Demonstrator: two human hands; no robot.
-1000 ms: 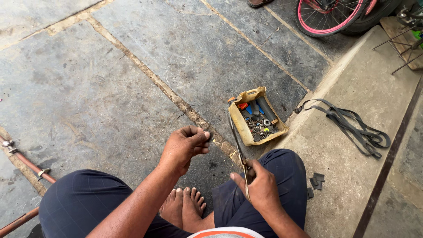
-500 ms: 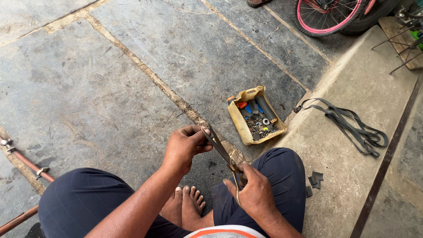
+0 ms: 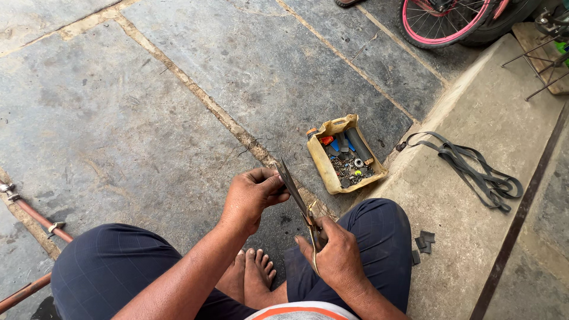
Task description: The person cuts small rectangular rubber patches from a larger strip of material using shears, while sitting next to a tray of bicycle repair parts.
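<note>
A seated person's right hand (image 3: pixel 339 256) closed around the handles of scissors (image 3: pixel 298 204), blades raised over the stone floor (image 3: pixel 148 118). The left hand (image 3: pixel 252 197) pinched something at the blades, too small to make out. A yellow parts tray (image 3: pixel 323 160) sat nearby.

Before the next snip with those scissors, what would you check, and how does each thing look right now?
1. Right hand grips the scissors: ok.
2. Left hand pinches something at the blades: ok; the piece is too small to tell.
3. Left fingers clear of the blades: cannot tell.
4. Bare feet away from the blade tips: ok.
5. Parts tray within reach: ok.
</note>
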